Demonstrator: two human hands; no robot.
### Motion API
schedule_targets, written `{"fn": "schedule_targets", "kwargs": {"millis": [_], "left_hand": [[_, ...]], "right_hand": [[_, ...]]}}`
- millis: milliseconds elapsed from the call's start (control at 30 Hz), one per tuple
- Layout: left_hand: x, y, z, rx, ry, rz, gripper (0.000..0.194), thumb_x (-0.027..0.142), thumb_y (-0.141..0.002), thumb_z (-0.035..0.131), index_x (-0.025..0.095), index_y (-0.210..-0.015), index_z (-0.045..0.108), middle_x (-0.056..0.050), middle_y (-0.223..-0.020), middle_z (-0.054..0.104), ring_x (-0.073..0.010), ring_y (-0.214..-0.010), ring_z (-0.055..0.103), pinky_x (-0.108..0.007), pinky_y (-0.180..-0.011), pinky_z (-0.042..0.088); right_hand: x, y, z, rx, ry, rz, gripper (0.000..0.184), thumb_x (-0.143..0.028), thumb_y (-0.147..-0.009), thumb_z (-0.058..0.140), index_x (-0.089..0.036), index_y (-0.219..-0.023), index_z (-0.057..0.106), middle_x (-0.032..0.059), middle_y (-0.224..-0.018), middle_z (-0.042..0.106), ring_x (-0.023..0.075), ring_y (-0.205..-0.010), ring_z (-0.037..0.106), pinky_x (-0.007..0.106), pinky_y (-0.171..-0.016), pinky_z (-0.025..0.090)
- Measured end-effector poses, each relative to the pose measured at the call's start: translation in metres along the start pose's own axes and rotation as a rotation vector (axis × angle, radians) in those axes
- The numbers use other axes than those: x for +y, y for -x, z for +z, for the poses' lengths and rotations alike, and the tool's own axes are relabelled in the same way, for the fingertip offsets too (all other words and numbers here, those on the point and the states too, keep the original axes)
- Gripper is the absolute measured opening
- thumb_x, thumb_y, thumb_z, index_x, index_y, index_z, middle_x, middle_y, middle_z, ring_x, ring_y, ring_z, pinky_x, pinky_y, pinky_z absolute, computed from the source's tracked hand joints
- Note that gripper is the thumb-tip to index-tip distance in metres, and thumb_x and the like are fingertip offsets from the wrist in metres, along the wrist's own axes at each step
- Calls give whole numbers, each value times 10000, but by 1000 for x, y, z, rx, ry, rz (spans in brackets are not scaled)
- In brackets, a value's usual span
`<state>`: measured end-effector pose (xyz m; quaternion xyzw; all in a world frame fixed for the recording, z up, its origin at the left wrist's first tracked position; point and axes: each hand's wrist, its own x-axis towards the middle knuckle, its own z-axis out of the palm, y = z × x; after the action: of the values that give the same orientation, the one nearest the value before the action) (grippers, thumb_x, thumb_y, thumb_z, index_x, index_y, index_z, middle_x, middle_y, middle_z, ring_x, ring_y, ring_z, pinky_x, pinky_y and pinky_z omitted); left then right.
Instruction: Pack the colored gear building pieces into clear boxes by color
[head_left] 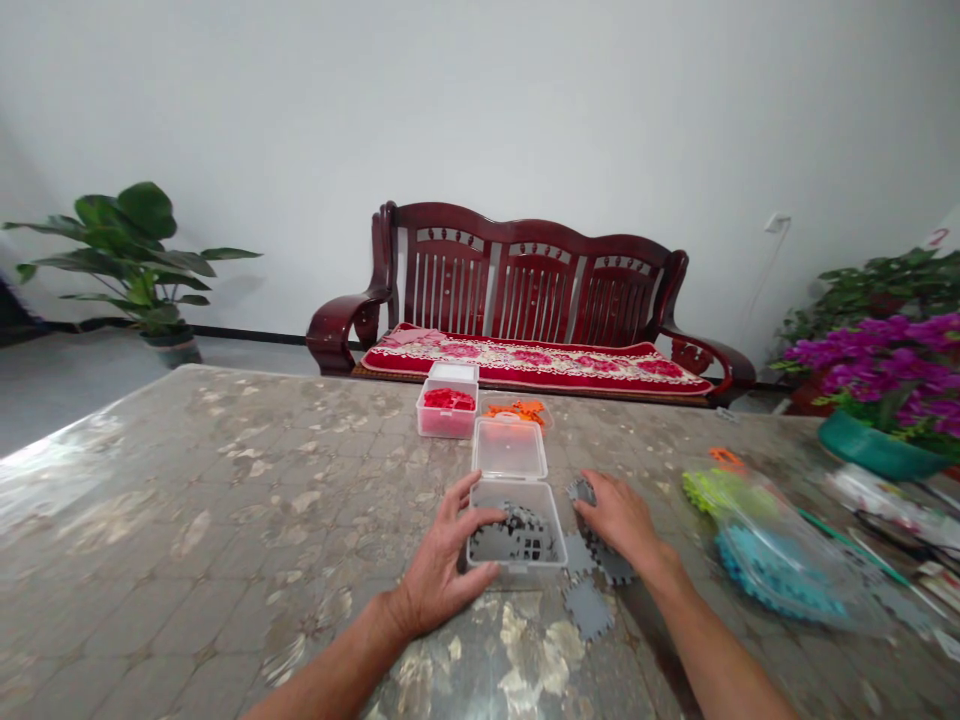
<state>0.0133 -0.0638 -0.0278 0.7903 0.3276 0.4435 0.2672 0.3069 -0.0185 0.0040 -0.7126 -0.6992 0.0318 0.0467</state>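
A clear plastic box [517,540] stands open on the table with grey toothed pieces inside and its lid [510,448] flipped back. My left hand [442,560] grips the box's left side, thumb over the rim. Just right of the box, my right hand [619,515] rests palm down on loose grey pieces [589,605] lying on the table, fingers closed over one of them.
Behind the open box stand a box of red pieces [448,410] and a box of orange pieces [517,410]. A clear bag [765,545] with green and blue pieces lies to the right. A teal flower pot [877,450] and papers sit at the far right. A wooden bench [525,300] stands beyond the marble table [225,500].
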Motion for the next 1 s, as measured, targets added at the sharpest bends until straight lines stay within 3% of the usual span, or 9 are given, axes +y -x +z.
{"fn": "schedule_targets", "kwargs": {"millis": [133,333,500,633,767,867,1000], "left_hand": [[-2,2,0,-5,-29,7,487,520,-947,541,295,-1380,534,-120,-1591,225,-370,-1453,309,-574,-1154,340],[-4,3,-1,-26,-44,10,572,510,-957,537,320,-1485,426,-117,-1609,201,-379,-1475,269,-596,-1169,310],[-3,2,0,-21,-28,8,494,511,-963,527,311,-1415,514,-107,-1612,182,-379,-1471,274,-589,-1165,320],[-2,1,1,-17,-29,12,463,509,-955,547,289,-1362,570,-116,-1601,202,-379,-1462,292,-576,-1167,323],[-2,3,0,-18,-52,20,514,498,-958,541,305,-1433,494,-114,-1613,183,-375,-1474,273,-582,-1168,319],[-1,4,0,-14,-67,26,531,480,-961,541,296,-1452,458,-125,-1619,170,-379,-1481,257,-590,-1172,306],[2,4,0,-4,-79,25,500,458,-958,554,281,-1418,468,-137,-1611,192,-373,-1478,270,-569,-1165,324]], "right_hand": [[8,-5,4,-5,-99,-41,460,-296,-862,569,-179,-1303,623,150,-1252,703,330,-1145,654,416,-948,487],[31,-4,2,18,-463,-57,430,-369,-897,511,-180,-1255,655,127,-1260,707,259,-1126,679,362,-965,501],[38,24,-8,-24,-278,1,502,-402,-755,690,-228,-1225,671,104,-1222,719,304,-1137,656,398,-964,493],[34,39,-8,-59,-145,-26,540,-273,-700,706,-246,-1238,661,108,-1266,693,333,-1159,635,431,-964,488],[30,39,-12,-38,-206,-39,511,-201,-712,642,-211,-1222,660,122,-1225,704,316,-1119,655,446,-979,485],[17,39,-28,45,-337,-114,543,-218,-721,639,-220,-1264,629,100,-1251,682,275,-1136,639,428,-1017,470],[-18,46,-59,85,-435,-333,581,-185,-728,635,-261,-1303,601,61,-1293,643,240,-1192,589,395,-1046,449]]}}
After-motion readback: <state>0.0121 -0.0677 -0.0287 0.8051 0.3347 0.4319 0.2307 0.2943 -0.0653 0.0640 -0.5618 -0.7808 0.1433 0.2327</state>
